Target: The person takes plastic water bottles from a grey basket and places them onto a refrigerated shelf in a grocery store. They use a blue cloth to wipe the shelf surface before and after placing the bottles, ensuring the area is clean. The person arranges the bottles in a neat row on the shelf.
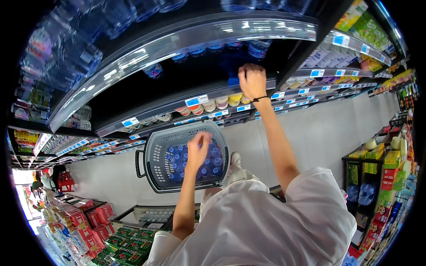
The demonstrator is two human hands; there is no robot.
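My right hand (253,78) is at the front edge of a dark shelf (133,96), its fingers bent; a blurred blue shape lies beside and behind it, and I cannot tell whether I hold it. Just beyond stands a labelled water bottle (259,49), with more bottles (198,51) at the back and one bottle (153,70) farther left. My left hand (198,148) is over a grey plastic shopping basket (153,139), fingers curled, and nothing shows clearly in it. Several blue-capped water bottles (178,161) stand inside the basket.
A clear shelf-edge strip (199,35) runs above the shelf, under large water bottles (76,56). Cups (222,102) stand on the shelf below. Green beer cartons (129,244) and red cartons (80,221) are behind at left. A display rack (362,159) stands at right. People are far left.
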